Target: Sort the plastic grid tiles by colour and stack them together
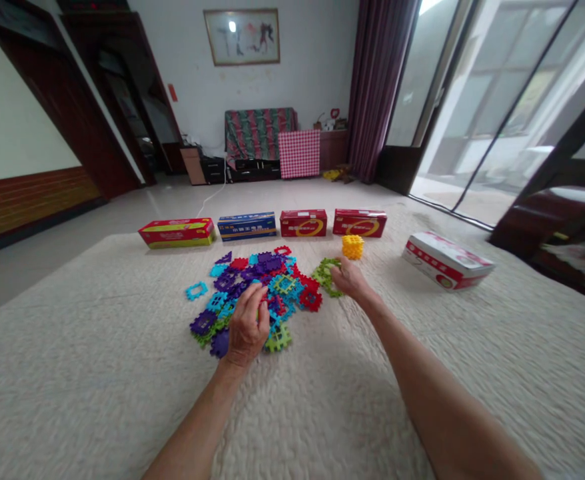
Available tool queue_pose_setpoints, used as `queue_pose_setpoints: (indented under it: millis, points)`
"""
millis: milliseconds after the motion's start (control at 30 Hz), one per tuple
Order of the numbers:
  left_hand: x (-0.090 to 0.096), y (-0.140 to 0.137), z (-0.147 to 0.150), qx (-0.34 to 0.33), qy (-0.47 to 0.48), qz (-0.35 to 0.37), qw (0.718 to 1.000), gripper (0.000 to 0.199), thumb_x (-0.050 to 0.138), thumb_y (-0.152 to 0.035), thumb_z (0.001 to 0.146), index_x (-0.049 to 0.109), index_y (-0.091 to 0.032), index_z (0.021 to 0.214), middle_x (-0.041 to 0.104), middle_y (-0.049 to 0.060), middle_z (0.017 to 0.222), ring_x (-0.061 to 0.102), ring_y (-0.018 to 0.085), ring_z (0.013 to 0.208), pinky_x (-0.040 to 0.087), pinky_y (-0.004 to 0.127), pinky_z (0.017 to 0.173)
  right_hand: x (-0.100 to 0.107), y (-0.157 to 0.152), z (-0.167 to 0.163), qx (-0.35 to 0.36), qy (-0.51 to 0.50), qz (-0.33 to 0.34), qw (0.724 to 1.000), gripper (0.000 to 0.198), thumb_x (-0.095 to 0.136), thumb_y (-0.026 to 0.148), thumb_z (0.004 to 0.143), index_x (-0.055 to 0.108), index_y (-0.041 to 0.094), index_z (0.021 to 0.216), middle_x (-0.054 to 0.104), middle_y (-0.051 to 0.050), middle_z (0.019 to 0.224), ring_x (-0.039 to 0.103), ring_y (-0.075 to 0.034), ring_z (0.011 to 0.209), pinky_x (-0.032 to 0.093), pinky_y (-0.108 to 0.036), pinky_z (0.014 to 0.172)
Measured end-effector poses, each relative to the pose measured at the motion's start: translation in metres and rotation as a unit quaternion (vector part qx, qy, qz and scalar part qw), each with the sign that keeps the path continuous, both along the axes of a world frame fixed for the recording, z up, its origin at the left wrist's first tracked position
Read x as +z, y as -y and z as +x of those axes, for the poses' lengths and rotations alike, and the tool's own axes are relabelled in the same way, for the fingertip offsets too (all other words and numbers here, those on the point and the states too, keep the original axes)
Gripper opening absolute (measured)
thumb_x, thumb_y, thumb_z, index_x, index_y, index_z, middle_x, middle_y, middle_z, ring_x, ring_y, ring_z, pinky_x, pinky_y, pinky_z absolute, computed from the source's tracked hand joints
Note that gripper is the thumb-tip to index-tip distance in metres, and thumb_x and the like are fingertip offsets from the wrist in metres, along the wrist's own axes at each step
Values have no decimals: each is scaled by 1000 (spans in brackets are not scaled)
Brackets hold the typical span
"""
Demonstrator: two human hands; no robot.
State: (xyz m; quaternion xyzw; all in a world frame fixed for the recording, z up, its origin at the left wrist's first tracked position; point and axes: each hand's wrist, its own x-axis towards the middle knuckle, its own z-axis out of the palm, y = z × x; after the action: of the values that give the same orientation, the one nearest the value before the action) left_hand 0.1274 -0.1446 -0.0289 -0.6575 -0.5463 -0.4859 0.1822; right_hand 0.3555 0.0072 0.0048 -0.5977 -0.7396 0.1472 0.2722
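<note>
A mixed heap of interlocking plastic building tiles (267, 263) in purple, blue, red and green lies on the pale quilted cover. Over its near side is my left hand (246, 327), fingers curled together; a bit of green shows by them, but what they hold is mostly hidden. My right hand (350, 279) reaches to the right of the heap, its fingers closed at the edge of some green tiles (322, 273). Just beyond that hand stands a yellow block of joined tiles (352, 247).
Behind the tiles stand a red and yellow-green box (177, 233), a blue box (247, 227) and two red boxes (303, 224). A white and red box (447, 260) lies at the right. One blue frame tile (196, 291) sits apart at the heap's left.
</note>
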Motion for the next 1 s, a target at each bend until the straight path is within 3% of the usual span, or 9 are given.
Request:
queue_pose_setpoints:
  millis: [267, 400, 567, 733, 1000]
  points:
    - [12, -37, -7, -6, 31, 7, 999, 30, 42, -15, 89, 66, -16, 106, 69, 11, 108, 64, 20, 105, 52, 37, 97, -9, 5, 10, -3, 76, 8, 997, 42, 44, 19, 83, 59, 9, 120, 69, -16, 95, 64, -26, 86, 44, -32, 74]
    - [3, -45, -10, 13, 40, -6, 999, 30, 41, -16, 88, 68, -16, 101, 71, 10, 100, 66, 19, 97, 54, 35, 92, -15, 4, 11, -18, 105, 89, 990, 44, 46, 18, 83, 56, 11, 126, 63, -19, 113, 60, -28, 100, 44, -35, 82]
    - [-1, -44, -12, 11, 33, -27, 999, 31, 41, -16, 88, 68, -17, 102, 71, 8, 94, 67, 18, 89, 54, 31, 85, -23, 3, 11, 85, 69, 163, 980, 39, 49, 16, 83, 61, 17, 120, 61, -12, 125, 54, -25, 112, 39, -37, 96]
    - [1, -44, -15, 34, 31, -40, 998, 28, 44, -17, 89, 69, -17, 102, 70, 6, 84, 66, 17, 78, 53, 28, 76, -24, 14, 6, 149, 59, 145, 976, 26, 51, 24, 87, 67, 21, 107, 66, -7, 117, 54, -23, 107, 33, -37, 97]
    - [3, -43, -10, 26, 17, -54, 998, 28, 43, -16, 89, 69, -17, 101, 71, 6, 85, 66, 17, 80, 53, 27, 77, -37, 13, 4, 165, 37, 151, 974, 27, 57, 27, 85, 66, 21, 109, 65, -7, 119, 52, -24, 111, 35, -37, 97]
